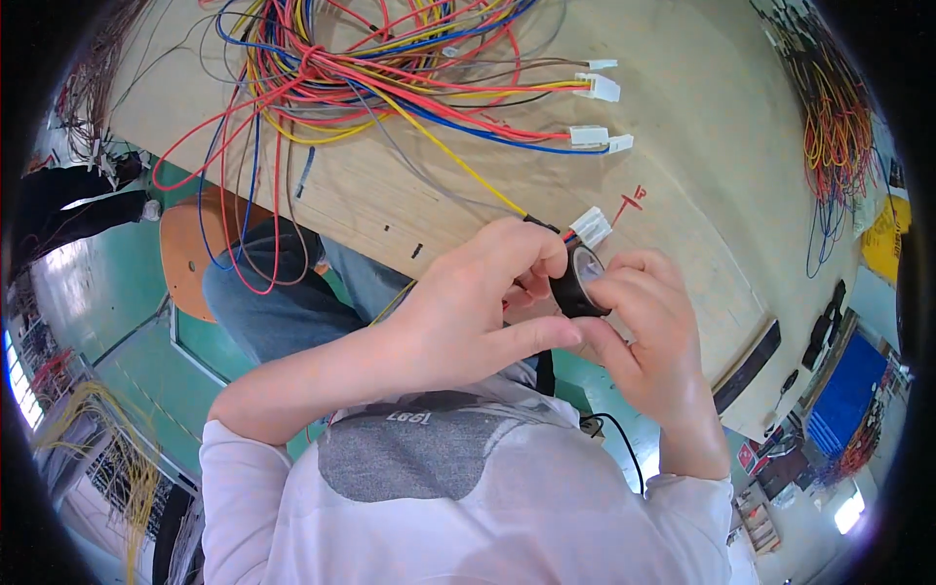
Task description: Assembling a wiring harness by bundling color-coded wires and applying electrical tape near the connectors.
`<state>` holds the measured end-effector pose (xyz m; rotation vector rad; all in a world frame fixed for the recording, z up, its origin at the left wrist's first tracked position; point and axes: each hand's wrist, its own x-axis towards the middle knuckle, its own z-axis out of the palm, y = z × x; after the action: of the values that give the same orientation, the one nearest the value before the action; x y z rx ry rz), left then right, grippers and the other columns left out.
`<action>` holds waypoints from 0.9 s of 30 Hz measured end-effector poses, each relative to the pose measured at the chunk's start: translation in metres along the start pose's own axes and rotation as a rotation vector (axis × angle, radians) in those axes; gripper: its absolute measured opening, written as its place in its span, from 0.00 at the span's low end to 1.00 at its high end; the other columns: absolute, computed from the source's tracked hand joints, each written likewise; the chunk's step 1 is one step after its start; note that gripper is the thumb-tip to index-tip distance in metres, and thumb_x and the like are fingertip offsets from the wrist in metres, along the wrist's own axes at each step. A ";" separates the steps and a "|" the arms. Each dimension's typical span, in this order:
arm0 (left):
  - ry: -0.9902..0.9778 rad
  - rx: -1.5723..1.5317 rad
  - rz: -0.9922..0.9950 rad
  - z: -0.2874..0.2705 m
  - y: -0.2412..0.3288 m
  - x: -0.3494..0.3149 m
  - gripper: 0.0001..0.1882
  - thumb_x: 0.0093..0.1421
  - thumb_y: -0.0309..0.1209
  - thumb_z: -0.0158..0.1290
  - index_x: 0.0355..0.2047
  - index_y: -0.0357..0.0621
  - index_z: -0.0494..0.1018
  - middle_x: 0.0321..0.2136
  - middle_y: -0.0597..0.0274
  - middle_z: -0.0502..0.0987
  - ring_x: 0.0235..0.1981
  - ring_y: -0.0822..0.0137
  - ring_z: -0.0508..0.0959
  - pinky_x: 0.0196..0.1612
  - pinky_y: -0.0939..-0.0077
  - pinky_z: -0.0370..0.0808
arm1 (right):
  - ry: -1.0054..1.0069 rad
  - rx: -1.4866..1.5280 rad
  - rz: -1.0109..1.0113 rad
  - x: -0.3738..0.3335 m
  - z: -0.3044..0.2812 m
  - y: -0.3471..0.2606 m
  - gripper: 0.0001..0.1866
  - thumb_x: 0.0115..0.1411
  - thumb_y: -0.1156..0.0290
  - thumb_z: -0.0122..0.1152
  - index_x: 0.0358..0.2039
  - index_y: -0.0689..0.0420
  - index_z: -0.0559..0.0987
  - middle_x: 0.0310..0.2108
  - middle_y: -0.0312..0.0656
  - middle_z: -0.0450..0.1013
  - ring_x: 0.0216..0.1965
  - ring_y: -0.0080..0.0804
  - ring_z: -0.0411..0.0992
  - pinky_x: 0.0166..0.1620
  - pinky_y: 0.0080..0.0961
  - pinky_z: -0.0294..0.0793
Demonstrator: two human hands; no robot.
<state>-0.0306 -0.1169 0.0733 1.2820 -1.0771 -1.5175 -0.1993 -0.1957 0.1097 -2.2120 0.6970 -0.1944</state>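
My right hand [648, 322] grips a roll of black electrical tape [577, 283], its fingers and thumb at the roll's right side. Bent around wires just behind a white plug connector [591, 227], my left hand [487, 292] is closed, its thumb pointing toward the right hand. A yellow wire [458, 169] and a grey wire run from the big bundle to that spot, where a short black wrapped stretch shows. The left fingertips touch the roll's edge. What lies under the left palm is hidden.
A tied bundle of red, blue and yellow wires [312, 63] lies at the far left, with several white connectors [589, 136] on its ends. Another wire bunch [837, 127] lies far right. A screwdriver [786, 386] and a dark strip [749, 366] lie near the table's right edge.
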 end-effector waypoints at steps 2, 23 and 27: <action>0.027 0.019 -0.026 0.005 0.001 0.000 0.18 0.45 0.26 0.57 0.34 0.39 0.62 0.29 0.59 0.63 0.27 0.69 0.70 0.30 0.80 0.70 | -0.003 0.055 0.020 0.001 0.002 0.000 0.14 0.39 0.75 0.60 0.30 0.60 0.71 0.27 0.41 0.68 0.34 0.40 0.64 0.38 0.32 0.60; 0.244 0.424 0.207 0.021 -0.004 0.004 0.06 0.48 0.18 0.46 0.27 0.37 0.62 0.24 0.51 0.66 0.25 0.50 0.69 0.26 0.66 0.67 | -0.035 -0.210 0.379 0.008 0.000 -0.019 0.11 0.44 0.72 0.58 0.31 0.59 0.71 0.16 0.39 0.66 0.19 0.37 0.66 0.23 0.30 0.62; 0.291 0.559 0.210 0.023 0.000 0.017 0.01 0.51 0.20 0.45 0.25 0.37 0.64 0.19 0.53 0.67 0.18 0.59 0.70 0.22 0.71 0.65 | -0.184 0.318 0.708 0.007 -0.005 0.012 0.07 0.49 0.70 0.52 0.25 0.60 0.74 0.16 0.40 0.69 0.16 0.27 0.66 0.22 0.22 0.63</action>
<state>-0.0555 -0.1311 0.0716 1.6403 -1.4408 -0.8619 -0.2002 -0.2091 0.1035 -1.5500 1.1997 0.2402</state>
